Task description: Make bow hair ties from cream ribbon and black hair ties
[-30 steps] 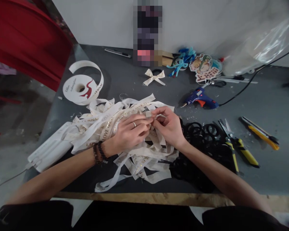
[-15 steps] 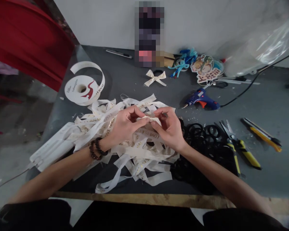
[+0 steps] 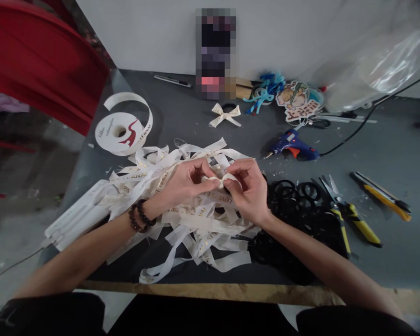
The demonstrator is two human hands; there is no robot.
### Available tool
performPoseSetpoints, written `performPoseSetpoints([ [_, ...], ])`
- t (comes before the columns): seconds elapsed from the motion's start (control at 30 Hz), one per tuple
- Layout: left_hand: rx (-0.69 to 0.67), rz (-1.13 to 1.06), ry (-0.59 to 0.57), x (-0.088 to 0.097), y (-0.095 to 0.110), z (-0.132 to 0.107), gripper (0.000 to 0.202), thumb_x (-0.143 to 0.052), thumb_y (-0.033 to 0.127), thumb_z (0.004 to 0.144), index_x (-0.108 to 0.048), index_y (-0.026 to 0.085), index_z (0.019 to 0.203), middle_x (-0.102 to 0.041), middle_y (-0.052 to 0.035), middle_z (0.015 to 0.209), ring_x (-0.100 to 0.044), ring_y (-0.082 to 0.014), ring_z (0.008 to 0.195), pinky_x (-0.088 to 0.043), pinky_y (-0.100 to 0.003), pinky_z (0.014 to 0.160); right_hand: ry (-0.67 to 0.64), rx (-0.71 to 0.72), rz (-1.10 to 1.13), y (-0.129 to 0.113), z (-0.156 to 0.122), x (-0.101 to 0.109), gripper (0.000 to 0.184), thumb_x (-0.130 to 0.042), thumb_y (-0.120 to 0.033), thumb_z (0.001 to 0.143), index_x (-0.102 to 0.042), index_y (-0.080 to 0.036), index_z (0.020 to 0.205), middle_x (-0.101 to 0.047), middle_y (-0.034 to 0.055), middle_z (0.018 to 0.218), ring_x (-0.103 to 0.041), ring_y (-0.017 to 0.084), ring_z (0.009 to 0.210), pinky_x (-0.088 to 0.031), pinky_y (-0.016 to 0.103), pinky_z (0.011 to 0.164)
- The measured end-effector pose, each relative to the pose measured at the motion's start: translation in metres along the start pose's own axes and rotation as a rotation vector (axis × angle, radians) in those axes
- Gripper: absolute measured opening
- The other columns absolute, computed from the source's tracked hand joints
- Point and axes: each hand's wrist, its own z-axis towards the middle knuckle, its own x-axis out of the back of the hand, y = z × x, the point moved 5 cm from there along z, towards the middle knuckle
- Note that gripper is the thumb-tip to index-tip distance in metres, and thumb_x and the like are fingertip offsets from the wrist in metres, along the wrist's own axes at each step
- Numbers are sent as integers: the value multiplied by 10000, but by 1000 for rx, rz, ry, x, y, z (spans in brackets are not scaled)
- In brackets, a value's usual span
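Observation:
Between my fingertips is a small length of white ribbon (image 3: 221,181), pinched narrow at its middle. My left hand (image 3: 191,183) grips its left side with thumb and fingers, and my right hand (image 3: 247,189) pinches the right side. Both hands are above a loose heap of cut white ribbons (image 3: 206,224) printed with gold lettering. A finished white bow (image 3: 226,115) on a black hair tie lies beyond the hands. To the right of my right hand is a pile of black hair ties (image 3: 301,219).
A ribbon spool (image 3: 107,130) stands at the left, above a white power strip (image 3: 79,214). On the right lie a blue glue gun (image 3: 292,144) with a cord, yellow-handled scissors (image 3: 362,224) and a yellow utility knife (image 3: 385,198). Another knife (image 3: 173,81) lies at the back.
The ribbon between my fingers has been drawn in at the middle, with its sides now standing out. My hands have shifted slightly, staying over the heap.

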Motion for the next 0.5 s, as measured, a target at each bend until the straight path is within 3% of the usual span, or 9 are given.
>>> performPoseSetpoints([
  [0.1,24,-103,45,3,-9,2,335,-881,357,850,-577,217,850,-706,-10,831,-589,-105,621,-415,-243,505,169,75,-163,-5,-3,10,287,-787,-335,907,-667,-326,1168,-603,62,1098,-605,250,974,-545,453,820],
  [0.17,16,-167,153,8,-15,4,351,-865,382,869,-548,231,866,-689,15,788,-571,-94,563,-385,-238,460,275,234,-262,-14,-9,16,237,-810,-334,868,-720,-361,1086,-595,67,1078,-605,275,985,-552,484,828],
  [0.23,-20,-182,266,13,-20,5,351,-849,392,884,-533,239,873,-673,30,760,-591,-100,562,-422,-244,474,258,458,-317,-24,-18,15,168,-813,-352,834,-769,-424,980,-613,45,976,-610,265,889,-539,478,768],
  [0.3,-63,-151,309,16,-21,5,348,-858,376,878,-539,238,876,-690,19,797,-644,-116,638,-497,-259,553,126,613,-375,-30,-25,7,216,-841,-380,793,-791,-504,963,-650,-1,837,-605,234,762,-493,448,690],
  [0.4,-63,-117,266,14,-20,4,318,-874,352,869,-581,231,894,-705,-5,875,-650,-116,680,-495,-256,557,5,570,-459,-31,-24,-1,373,-888,-316,775,-796,-515,1076,-743,-65,796,-649,195,702,-462,424,682],
  [0.5,-35,-112,220,11,-15,2,285,-860,347,885,-603,225,904,-712,-16,897,-632,-111,663,-483,-250,535,79,334,-472,-27,-12,3,254,-833,-263,855,-829,-426,1050,-795,-44,857,-709,190,731,-468,425,723],
])
